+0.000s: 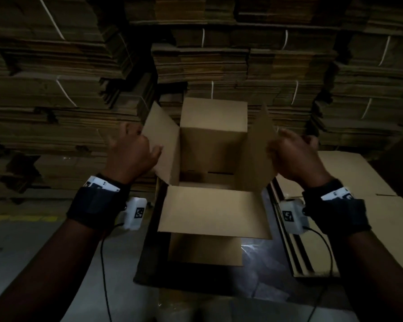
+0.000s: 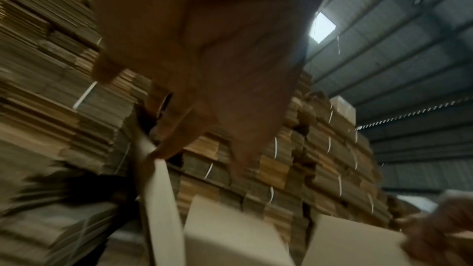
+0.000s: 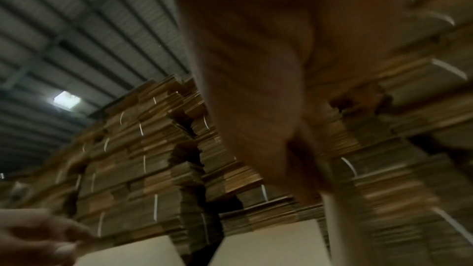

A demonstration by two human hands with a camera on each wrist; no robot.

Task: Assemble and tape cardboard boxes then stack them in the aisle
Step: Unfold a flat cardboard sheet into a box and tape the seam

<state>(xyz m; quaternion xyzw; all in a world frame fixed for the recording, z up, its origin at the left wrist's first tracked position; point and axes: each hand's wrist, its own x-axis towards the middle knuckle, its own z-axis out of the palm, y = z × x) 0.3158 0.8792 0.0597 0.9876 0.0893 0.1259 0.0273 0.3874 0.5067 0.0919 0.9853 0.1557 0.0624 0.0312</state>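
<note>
From above, the open box (image 1: 213, 182) stands on the floor, left hand (image 1: 130, 152) pinching its left flap (image 1: 162, 145) and right hand (image 1: 293, 156) pinching the right flap (image 1: 257, 149), while only the blurred wrist views catch the roof (image 2: 409, 48) over the stacked cardboard (image 2: 320, 159).

The head view looks down from above onto the box (image 1: 213, 159) and both wrists. Each wrist view looks up, close under its palm, sharing the bundled stacks (image 2: 320, 159) behind.
</note>
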